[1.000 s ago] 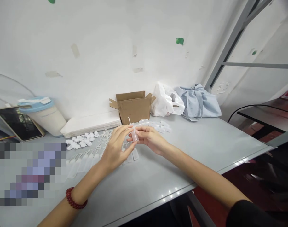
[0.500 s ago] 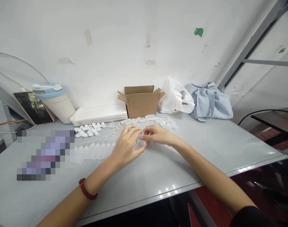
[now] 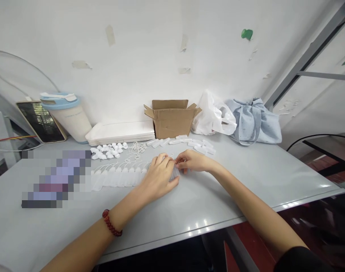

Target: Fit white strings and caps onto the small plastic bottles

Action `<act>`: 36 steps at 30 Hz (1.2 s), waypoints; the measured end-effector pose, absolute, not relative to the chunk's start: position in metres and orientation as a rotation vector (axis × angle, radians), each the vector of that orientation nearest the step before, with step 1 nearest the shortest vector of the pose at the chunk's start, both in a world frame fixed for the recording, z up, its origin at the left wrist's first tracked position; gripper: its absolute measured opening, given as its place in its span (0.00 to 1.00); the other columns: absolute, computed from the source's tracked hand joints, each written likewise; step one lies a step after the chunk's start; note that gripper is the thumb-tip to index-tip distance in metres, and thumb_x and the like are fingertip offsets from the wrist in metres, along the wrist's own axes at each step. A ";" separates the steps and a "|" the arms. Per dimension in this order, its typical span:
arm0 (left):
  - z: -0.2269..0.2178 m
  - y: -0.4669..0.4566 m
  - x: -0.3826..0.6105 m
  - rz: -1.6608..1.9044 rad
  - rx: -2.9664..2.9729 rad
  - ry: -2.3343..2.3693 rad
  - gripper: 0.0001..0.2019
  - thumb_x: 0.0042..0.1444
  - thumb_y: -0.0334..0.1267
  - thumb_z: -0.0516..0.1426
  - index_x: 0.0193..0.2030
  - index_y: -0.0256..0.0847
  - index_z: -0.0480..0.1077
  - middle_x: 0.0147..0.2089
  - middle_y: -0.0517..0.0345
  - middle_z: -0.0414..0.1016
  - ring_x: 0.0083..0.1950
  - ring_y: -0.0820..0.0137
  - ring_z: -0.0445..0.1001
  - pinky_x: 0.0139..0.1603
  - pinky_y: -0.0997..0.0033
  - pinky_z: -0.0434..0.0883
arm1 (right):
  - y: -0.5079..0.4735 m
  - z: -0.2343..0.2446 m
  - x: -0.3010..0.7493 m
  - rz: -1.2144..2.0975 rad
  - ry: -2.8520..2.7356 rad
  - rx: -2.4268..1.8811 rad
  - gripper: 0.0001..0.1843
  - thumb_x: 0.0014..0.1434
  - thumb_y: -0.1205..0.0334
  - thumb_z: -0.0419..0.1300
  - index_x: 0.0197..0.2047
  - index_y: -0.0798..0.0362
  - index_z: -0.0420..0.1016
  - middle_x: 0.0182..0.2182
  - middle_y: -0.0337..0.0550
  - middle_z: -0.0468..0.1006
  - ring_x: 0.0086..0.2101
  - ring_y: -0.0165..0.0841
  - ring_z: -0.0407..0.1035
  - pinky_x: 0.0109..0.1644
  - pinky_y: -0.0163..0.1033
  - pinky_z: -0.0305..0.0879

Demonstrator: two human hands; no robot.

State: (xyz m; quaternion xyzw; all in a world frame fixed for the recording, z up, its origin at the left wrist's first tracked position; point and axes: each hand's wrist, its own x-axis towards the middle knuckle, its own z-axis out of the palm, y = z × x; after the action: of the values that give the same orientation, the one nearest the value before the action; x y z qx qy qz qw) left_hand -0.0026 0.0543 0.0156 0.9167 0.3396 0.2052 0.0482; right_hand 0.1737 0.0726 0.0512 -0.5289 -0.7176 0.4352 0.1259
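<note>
My left hand [image 3: 160, 174] rests low over the table with its fingers bent around a clear plastic tube [image 3: 176, 173], which shows partly beyond the fingertips. Thumb and forefinger of my right hand [image 3: 193, 160] pinch together at the tube's far end; whatever they grip is too small to make out. Left of my hands lies a row of several translucent tubes [image 3: 118, 178], side by side, with white tops and thin cord loops. Behind that row are a heap of small white plastic caps [image 3: 109, 151], some loose cord loops [image 3: 137, 148] and scattered clear tubes [image 3: 178, 141].
An open cardboard box [image 3: 172, 122] stands against the wall, beside a stack of white flat sheets [image 3: 121, 132]. To its right are a white plastic bag [image 3: 212, 117] and a blue cloth bag [image 3: 253, 122]. A tumbler [image 3: 69, 119] and a phone [image 3: 42, 122] lean at the left.
Both hands stay together at the clear tube. My right fingertips have closed in at its far end, and my left fingers cover more of it. The view has shifted slightly.
</note>
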 end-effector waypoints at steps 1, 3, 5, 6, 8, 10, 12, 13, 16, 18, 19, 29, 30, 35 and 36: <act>0.016 0.054 -0.003 0.615 2.795 1.039 0.12 0.54 0.37 0.54 0.45 0.36 0.66 0.46 0.46 0.71 0.55 0.53 0.60 0.51 0.53 0.63 | 0.073 0.051 0.174 1.266 -2.087 -1.543 0.05 0.52 0.67 0.57 0.29 0.57 0.74 0.20 0.38 0.73 0.22 0.28 0.69 0.27 0.32 0.60; 0.017 0.054 -0.004 0.599 2.795 1.045 0.12 0.55 0.38 0.54 0.45 0.37 0.66 0.47 0.46 0.70 0.56 0.53 0.60 0.51 0.52 0.63 | 0.073 0.050 0.174 1.269 -2.076 -1.549 0.05 0.51 0.67 0.57 0.31 0.57 0.74 0.21 0.38 0.74 0.22 0.29 0.69 0.27 0.33 0.61; 0.017 0.054 -0.006 0.582 2.800 1.046 0.13 0.55 0.41 0.54 0.46 0.38 0.65 0.47 0.47 0.70 0.57 0.53 0.59 0.52 0.52 0.62 | 0.073 0.049 0.174 1.278 -2.062 -1.549 0.06 0.51 0.68 0.57 0.32 0.57 0.74 0.22 0.39 0.75 0.23 0.29 0.69 0.27 0.33 0.61; 0.017 0.055 -0.007 0.575 2.804 1.043 0.14 0.56 0.43 0.54 0.46 0.38 0.64 0.47 0.47 0.70 0.57 0.52 0.59 0.52 0.52 0.61 | 0.073 0.049 0.174 1.285 -2.056 -1.544 0.07 0.51 0.68 0.57 0.33 0.57 0.74 0.23 0.39 0.75 0.23 0.28 0.69 0.27 0.33 0.61; 0.017 0.056 -0.009 0.567 2.809 1.042 0.17 0.55 0.47 0.55 0.47 0.39 0.64 0.48 0.47 0.70 0.58 0.52 0.58 0.52 0.51 0.61 | 0.074 0.048 0.175 1.294 -2.053 -1.527 0.08 0.51 0.67 0.57 0.35 0.57 0.75 0.25 0.40 0.75 0.23 0.28 0.69 0.27 0.32 0.62; 0.016 0.058 -0.011 0.559 2.811 1.051 0.19 0.55 0.50 0.56 0.47 0.39 0.63 0.48 0.47 0.70 0.58 0.52 0.58 0.52 0.52 0.61 | 0.074 0.046 0.176 1.292 -2.054 -1.515 0.09 0.51 0.67 0.57 0.36 0.57 0.76 0.25 0.39 0.75 0.23 0.28 0.69 0.27 0.33 0.62; 0.015 0.059 -0.012 0.543 2.813 1.074 0.19 0.55 0.50 0.56 0.47 0.39 0.63 0.48 0.47 0.70 0.58 0.52 0.59 0.51 0.52 0.61 | 0.075 0.046 0.175 1.278 -2.055 -1.508 0.10 0.51 0.66 0.56 0.36 0.57 0.76 0.24 0.39 0.75 0.22 0.28 0.69 0.27 0.33 0.61; 0.015 0.059 -0.012 0.532 2.815 1.086 0.18 0.55 0.49 0.56 0.47 0.38 0.63 0.48 0.47 0.70 0.58 0.52 0.59 0.51 0.53 0.61 | 0.075 0.045 0.175 1.271 -2.054 -1.507 0.10 0.51 0.66 0.56 0.36 0.57 0.76 0.25 0.39 0.75 0.22 0.28 0.68 0.27 0.33 0.61; 0.016 0.059 -0.011 0.494 2.819 1.113 0.18 0.55 0.47 0.57 0.46 0.37 0.63 0.48 0.46 0.71 0.58 0.52 0.59 0.51 0.53 0.61 | 0.075 0.045 0.174 1.263 -2.055 -1.511 0.10 0.52 0.66 0.56 0.36 0.57 0.76 0.24 0.39 0.74 0.23 0.28 0.68 0.28 0.33 0.62; 0.017 0.059 -0.010 0.482 2.813 1.119 0.18 0.55 0.46 0.57 0.46 0.36 0.63 0.49 0.46 0.71 0.58 0.52 0.60 0.51 0.53 0.61 | 0.075 0.045 0.174 1.268 -2.059 -1.505 0.09 0.52 0.66 0.55 0.36 0.57 0.75 0.24 0.39 0.73 0.23 0.28 0.68 0.29 0.34 0.62; 0.017 0.059 -0.010 0.483 2.808 1.120 0.18 0.55 0.46 0.58 0.46 0.36 0.63 0.49 0.46 0.71 0.57 0.52 0.60 0.51 0.53 0.61 | 0.075 0.044 0.174 1.271 -2.060 -1.498 0.09 0.53 0.66 0.55 0.36 0.57 0.75 0.24 0.39 0.73 0.23 0.28 0.68 0.30 0.34 0.62; 0.024 0.063 -0.018 0.731 2.711 1.132 0.17 0.59 0.46 0.53 0.49 0.37 0.64 0.47 0.47 0.71 0.55 0.56 0.63 0.50 0.54 0.64 | 0.079 0.042 0.178 1.140 -2.093 -1.447 0.10 0.58 0.62 0.53 0.34 0.57 0.73 0.25 0.40 0.75 0.23 0.28 0.69 0.31 0.35 0.64; 0.025 0.066 -0.020 0.763 2.701 1.167 0.15 0.61 0.44 0.51 0.49 0.37 0.65 0.47 0.47 0.72 0.54 0.56 0.63 0.50 0.53 0.64 | 0.081 0.039 0.178 1.047 -2.078 -1.449 0.11 0.59 0.62 0.51 0.36 0.57 0.72 0.26 0.41 0.75 0.23 0.29 0.69 0.31 0.36 0.65; 0.034 0.087 -0.042 0.786 2.582 1.552 0.16 0.57 0.27 0.44 0.44 0.32 0.71 0.45 0.46 0.75 0.52 0.55 0.66 0.49 0.55 0.66 | 0.102 0.014 0.185 0.136 -2.185 -1.337 0.17 0.59 0.72 0.48 0.51 0.60 0.66 0.48 0.57 0.71 0.48 0.40 0.67 0.49 0.48 0.65; 0.036 0.092 -0.049 0.766 2.550 1.643 0.17 0.55 0.26 0.44 0.43 0.32 0.72 0.44 0.46 0.76 0.52 0.55 0.67 0.49 0.55 0.66 | 0.107 0.009 0.188 0.083 -2.211 -1.319 0.20 0.57 0.76 0.46 0.52 0.59 0.65 0.51 0.58 0.68 0.52 0.41 0.63 0.53 0.50 0.63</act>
State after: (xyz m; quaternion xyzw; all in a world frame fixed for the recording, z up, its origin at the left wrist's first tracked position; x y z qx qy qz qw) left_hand -0.0487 0.0924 0.0360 0.8151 0.5251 0.2447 0.0065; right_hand 0.1880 0.1068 0.0091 -0.4919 -0.8241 0.0308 0.2791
